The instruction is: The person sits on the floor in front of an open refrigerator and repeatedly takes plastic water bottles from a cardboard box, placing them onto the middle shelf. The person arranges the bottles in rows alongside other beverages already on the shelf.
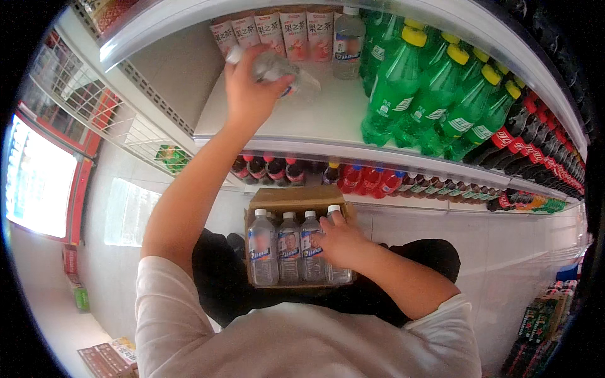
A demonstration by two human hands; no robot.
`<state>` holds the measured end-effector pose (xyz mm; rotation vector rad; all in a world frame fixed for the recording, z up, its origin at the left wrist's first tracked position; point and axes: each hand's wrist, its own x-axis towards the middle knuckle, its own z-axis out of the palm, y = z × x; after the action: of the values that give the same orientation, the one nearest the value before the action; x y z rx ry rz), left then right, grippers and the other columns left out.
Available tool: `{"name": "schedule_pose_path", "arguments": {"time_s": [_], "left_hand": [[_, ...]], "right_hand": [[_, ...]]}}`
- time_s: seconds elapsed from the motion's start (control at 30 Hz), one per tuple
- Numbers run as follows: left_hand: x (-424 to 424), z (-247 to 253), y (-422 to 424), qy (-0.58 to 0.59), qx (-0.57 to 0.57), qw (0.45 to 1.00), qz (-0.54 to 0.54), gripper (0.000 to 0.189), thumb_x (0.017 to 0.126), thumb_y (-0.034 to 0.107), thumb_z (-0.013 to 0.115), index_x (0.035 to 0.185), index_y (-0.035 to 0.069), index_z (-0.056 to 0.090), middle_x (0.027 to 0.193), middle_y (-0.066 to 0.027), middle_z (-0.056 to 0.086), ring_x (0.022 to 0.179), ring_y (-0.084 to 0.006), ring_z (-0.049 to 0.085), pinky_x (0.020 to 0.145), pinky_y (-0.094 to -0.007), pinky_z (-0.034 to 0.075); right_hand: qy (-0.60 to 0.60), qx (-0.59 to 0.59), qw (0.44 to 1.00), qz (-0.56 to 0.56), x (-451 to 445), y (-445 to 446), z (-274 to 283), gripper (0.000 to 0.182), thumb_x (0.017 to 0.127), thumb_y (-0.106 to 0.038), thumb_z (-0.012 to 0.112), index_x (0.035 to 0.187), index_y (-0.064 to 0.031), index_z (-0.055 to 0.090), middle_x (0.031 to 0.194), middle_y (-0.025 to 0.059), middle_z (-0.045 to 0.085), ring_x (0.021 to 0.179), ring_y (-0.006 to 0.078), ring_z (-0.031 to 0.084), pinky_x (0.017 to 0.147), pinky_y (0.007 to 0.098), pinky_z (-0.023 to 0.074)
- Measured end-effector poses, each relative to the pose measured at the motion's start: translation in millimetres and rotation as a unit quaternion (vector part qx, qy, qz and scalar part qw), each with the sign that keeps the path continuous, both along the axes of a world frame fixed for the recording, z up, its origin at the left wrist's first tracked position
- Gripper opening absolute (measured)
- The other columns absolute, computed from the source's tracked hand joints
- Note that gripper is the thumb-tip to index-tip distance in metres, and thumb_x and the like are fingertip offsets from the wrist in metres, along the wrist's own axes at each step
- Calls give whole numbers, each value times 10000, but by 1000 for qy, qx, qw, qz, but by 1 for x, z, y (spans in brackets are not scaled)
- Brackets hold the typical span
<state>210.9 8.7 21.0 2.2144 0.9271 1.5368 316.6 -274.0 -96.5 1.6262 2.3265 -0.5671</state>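
Note:
Over the white shelf (331, 104), my left hand (250, 87) holds a clear plastic bottle (276, 68) on its side, with its white cap pointing left; it is blurred. Behind it stands a row of pink-and-white drink cartons (294, 35), and to their right an upright clear bottle (349, 45). Between my legs sits an open cardboard box (295, 194) of clear bottles (289, 250) with white caps. My right hand (342, 241) lies over the neck of the rightmost bottle (339, 274) in the front row; whether its fingers grip it is hidden.
Green soda bottles (394, 90) with yellow caps fill the shelf's middle, with cola bottles (529, 151) further right. Red drink bottles (366, 181) and others line the lower shelf. A wire basket rack (85, 104) stands left, beyond it a lit cooler (42, 175). Stacked cartons (534, 321) stand right.

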Motion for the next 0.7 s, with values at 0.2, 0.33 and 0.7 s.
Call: {"name": "schedule_pose_path", "arguments": {"time_s": [0.2,0.33,0.7], "left_hand": [[-67,1,-68,-202,-99,972,-76,624,799,9,819,1359,31,544,1265,-116,610,1114,-203,636,833,-304,582],[-98,-10,-123,-90,-271,947,-148,627,788,40,820,1359,27,561,1242,-98,630,1158,-202,610,950,-350,530],[-66,-118,-187,312,-355,855,-214,557,817,251,822,1295,44,623,1196,-275,628,1137,-398,621,969,-454,503]], "right_hand": [[4,-10,1000,-1,-2,2,10,442,884,-280,705,1311,-172,662,1469,202,496,1351,465,401,1080,590,413],[13,-17,1000,1,8,12,26,386,824,-133,680,1209,-119,686,1363,141,577,1296,392,491,1015,508,490],[96,65,991,-67,37,19,14,307,774,-107,707,1074,-54,675,1119,114,665,1124,338,630,940,486,528]]}}
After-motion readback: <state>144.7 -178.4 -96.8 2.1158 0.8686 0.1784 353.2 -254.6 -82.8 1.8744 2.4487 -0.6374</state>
